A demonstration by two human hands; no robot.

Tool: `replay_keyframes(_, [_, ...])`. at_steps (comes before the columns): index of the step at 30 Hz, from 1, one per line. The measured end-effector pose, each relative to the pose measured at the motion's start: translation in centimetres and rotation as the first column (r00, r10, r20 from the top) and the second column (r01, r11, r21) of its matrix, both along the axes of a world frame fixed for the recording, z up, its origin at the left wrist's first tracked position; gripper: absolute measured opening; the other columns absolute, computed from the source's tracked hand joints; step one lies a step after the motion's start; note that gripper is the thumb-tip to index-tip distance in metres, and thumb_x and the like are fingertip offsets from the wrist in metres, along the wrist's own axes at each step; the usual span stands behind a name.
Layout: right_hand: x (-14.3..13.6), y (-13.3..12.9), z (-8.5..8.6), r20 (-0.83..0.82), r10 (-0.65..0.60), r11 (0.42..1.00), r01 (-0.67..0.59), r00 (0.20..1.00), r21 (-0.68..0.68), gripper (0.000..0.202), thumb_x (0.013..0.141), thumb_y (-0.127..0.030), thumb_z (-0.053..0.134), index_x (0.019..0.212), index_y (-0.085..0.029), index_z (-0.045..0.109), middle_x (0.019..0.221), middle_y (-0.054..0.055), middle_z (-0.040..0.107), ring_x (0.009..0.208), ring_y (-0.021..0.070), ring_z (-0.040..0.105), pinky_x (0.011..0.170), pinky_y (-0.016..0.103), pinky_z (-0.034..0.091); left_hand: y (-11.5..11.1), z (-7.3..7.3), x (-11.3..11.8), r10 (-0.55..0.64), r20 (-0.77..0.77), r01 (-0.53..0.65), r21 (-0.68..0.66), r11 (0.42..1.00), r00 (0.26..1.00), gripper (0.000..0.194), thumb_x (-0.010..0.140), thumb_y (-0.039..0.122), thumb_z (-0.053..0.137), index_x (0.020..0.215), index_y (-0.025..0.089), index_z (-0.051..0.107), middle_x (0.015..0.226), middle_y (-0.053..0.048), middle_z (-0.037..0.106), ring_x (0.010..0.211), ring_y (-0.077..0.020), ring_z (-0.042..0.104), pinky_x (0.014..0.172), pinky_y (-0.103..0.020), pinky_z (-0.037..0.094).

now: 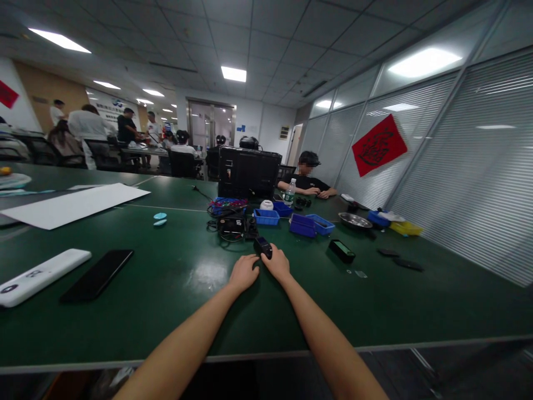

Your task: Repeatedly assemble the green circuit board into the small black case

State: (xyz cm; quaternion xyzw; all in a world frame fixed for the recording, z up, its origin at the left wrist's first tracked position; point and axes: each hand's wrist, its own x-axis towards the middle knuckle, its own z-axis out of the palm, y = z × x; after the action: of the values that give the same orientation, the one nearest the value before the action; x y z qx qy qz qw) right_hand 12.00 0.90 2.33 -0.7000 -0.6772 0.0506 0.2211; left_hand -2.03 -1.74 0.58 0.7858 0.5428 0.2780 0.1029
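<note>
On the green table in front of me, my right hand [276,264] grips a small black handheld device [263,247] with a dark screen. Its exact kind is too small to tell. My left hand [245,272] lies just left of it, palm down, thumb apart from the fingers and nothing visible in it. Whether its fingertips touch the device is unclear. Just beyond both hands sits a black boxy unit [231,225] among tangled cables. A blue tray [266,216] stands behind the device, a white ball-like object [266,205] beside its far edge.
A black monitor-like case [249,173] stands at the back. Rightward are a purple-blue bin [303,225], a black box [342,251] and a metal bowl [355,220]. To my left lie a black phone-like slab [97,275], a white long device [45,276] and white board [79,204]. A person [308,176] sits across.
</note>
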Motion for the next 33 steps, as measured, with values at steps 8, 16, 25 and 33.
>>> replay_keyframes(8, [0.7, 0.1, -0.6, -0.045, -0.02, 1.0, 0.02, 0.999, 0.009, 0.049, 0.076, -0.046, 0.048, 0.118, -0.02, 0.047, 0.097, 0.009, 0.058, 0.089, 0.0199, 0.056, 0.074, 0.028, 0.04, -0.3, 0.1, -0.5, -0.023, 0.042, 0.024, -0.027, 0.999, 0.999, 0.037, 0.076, 0.024, 0.047, 0.111, 0.02, 0.057, 0.12, -0.003, 0.055, 0.11, -0.0182, 0.047, 0.098, -0.03, 0.032])
replay_keyframes(16, [0.8, -0.4, -0.5, -0.016, -0.142, 0.989, 0.142, 0.99, 0.034, 0.054, 0.078, -0.046, 0.045, 0.121, -0.014, 0.043, 0.096, 0.014, 0.057, 0.088, 0.0231, 0.056, 0.072, 0.03, 0.041, -0.5, 0.4, -1.2, -0.026, 0.053, 0.027, -0.026, 0.999, 0.998, 0.035, 0.076, 0.023, 0.047, 0.108, 0.018, 0.059, 0.117, -0.005, 0.057, 0.108, -0.0183, 0.049, 0.097, -0.031, 0.034])
replay_keyframes(25, [4.4, -1.1, 0.3, 0.05, -0.26, 0.965, 0.259, 0.964, 0.029, 0.055, 0.079, -0.041, 0.042, 0.122, -0.007, 0.039, 0.11, 0.019, 0.051, 0.102, 0.0272, 0.048, 0.077, 0.035, 0.041, -1.0, 0.5, -1.7, -0.065, 0.023, 0.066, -0.024, 0.998, 0.998, 0.033, 0.076, 0.024, 0.047, 0.107, 0.02, 0.06, 0.116, -0.004, 0.057, 0.108, -0.018, 0.048, 0.097, -0.031, 0.034])
replay_keyframes(33, [5.7, -0.6, 0.8, 0.007, -0.249, 0.965, 0.249, 0.968, -0.077, 0.051, 0.076, -0.046, 0.044, 0.115, -0.013, 0.045, 0.108, 0.016, 0.05, 0.098, 0.0259, 0.051, 0.073, 0.036, 0.043, -0.9, 0.4, -1.8, -0.077, 0.012, 0.078, -0.028, 0.997, 0.997, 0.033, 0.077, 0.025, 0.047, 0.107, 0.02, 0.059, 0.116, -0.004, 0.057, 0.107, -0.0179, 0.049, 0.097, -0.031, 0.034])
